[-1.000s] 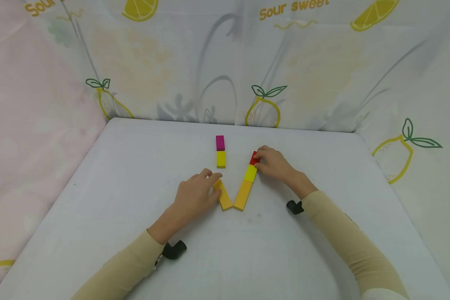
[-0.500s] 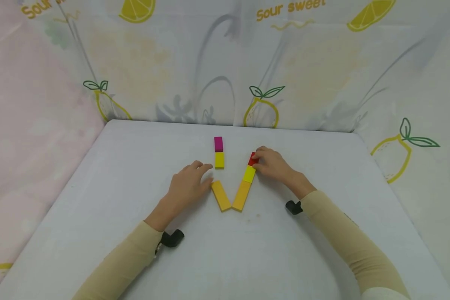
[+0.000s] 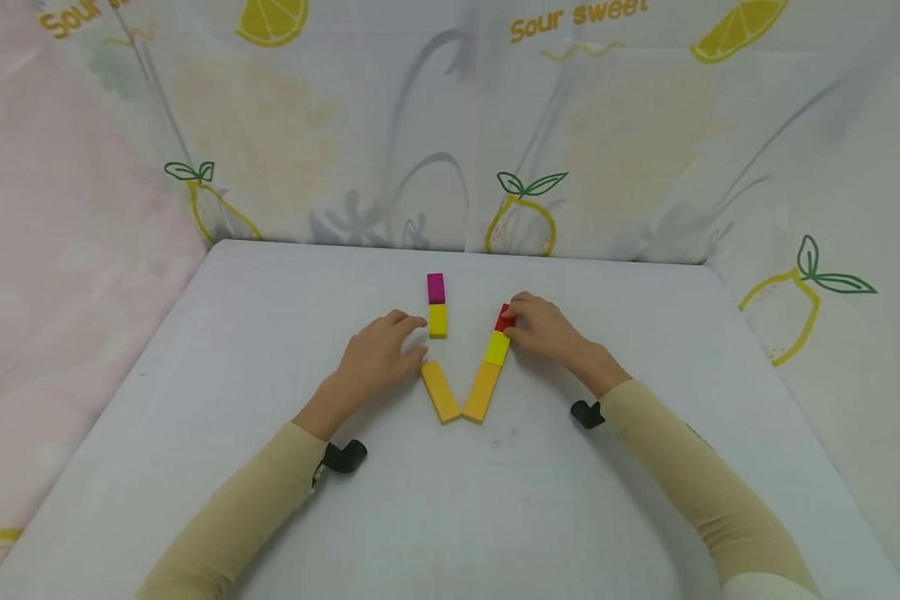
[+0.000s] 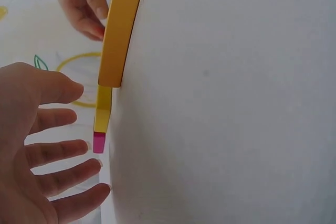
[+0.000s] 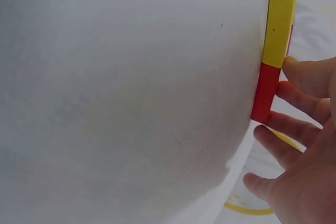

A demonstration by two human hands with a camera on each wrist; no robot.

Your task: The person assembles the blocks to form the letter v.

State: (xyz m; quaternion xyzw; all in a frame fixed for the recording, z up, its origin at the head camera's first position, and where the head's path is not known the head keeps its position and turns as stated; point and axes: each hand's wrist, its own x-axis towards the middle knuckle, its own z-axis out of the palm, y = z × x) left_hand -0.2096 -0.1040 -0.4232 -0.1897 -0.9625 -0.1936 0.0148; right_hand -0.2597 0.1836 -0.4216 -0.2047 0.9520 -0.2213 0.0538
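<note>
Two orange blocks, left (image 3: 440, 392) and right (image 3: 482, 392), meet in a V on the white table. From the right one, a yellow block (image 3: 497, 348) and a red block (image 3: 504, 318) continue the line. My right hand (image 3: 546, 325) holds the red block, its thumb near the joint with the yellow one in the right wrist view. My left hand (image 3: 378, 350) hovers left of the other yellow block (image 3: 438, 321), fingers spread with nothing between them. The thumb is close to the left orange block's top end; whether it touches I cannot tell.
A magenta block (image 3: 436, 288) stands end to end with the left yellow block, farther back on the table (image 3: 285, 333). A lemon-print cloth (image 3: 390, 125) hangs behind the table. Black devices are strapped at the left wrist (image 3: 345, 457) and right wrist (image 3: 587, 414).
My left hand has left the left orange block and moved up and leftward, now beside the left yellow block. My right hand has stayed at the red block.
</note>
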